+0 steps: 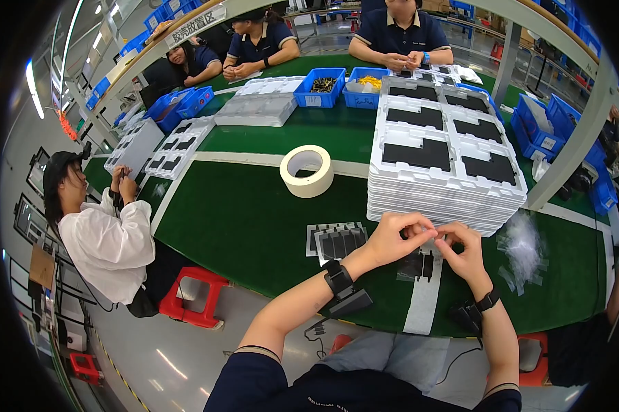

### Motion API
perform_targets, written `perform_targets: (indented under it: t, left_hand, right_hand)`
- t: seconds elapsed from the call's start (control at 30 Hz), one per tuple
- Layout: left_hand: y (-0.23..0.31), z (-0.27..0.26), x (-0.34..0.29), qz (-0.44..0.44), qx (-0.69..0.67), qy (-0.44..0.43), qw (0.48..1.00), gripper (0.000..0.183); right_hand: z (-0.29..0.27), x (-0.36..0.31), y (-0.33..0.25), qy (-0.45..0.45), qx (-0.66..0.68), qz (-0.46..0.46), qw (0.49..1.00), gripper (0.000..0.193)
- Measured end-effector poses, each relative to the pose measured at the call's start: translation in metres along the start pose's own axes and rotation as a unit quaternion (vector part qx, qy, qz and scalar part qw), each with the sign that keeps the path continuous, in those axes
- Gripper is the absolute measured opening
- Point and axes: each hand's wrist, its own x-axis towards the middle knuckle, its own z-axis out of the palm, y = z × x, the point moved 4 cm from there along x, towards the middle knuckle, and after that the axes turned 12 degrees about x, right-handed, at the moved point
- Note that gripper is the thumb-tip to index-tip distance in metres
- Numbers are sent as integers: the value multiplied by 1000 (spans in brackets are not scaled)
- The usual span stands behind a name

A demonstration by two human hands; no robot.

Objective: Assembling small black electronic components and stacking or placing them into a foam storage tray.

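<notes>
My left hand (400,239) and my right hand (464,251) meet fingertip to fingertip above the near edge of the green table. Both are closed in a pinch; whatever lies between the fingers is too small to make out. Below them, small black strips (427,266) lie partly on a white band (423,305) across the tabletop. Beside my left wrist rest sheets of black adhesive strips (340,242) on a light backing. Just beyond my hands stands a tall stack of white plastic trays (447,196), its top one carrying flat black parts (416,155).
A wide roll of cream tape (316,184) stands left of the trays. Clear film scraps (522,250) lie heaped at right. Blue bins (321,88) and more white trays (254,110) stand farther back. A metal post (577,130) rises at right. Co-workers (107,237) sit around the table.
</notes>
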Motion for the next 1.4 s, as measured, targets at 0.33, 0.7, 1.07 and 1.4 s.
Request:
perform_targets:
  t: [0.33,0.7,1.07,1.4]
  left_hand:
    - [-1,1,0,-5,-4,-6,1000,7]
    - [1,-1,0,9,-10,-7,1000,14]
    - [0,-1,-1,9,-9,-13,1000,16]
    - [2,-2,0,19,-10,-13,1000,18]
  right_hand:
    - [-2,-3,8,10,6,14,1000,14]
    - [-1,-2,6,-8,40,12,999,18]
    - [-1,-4,6,-19,35,-2,999,19]
    - [0,-2,4,-20,24,-16,999,21]
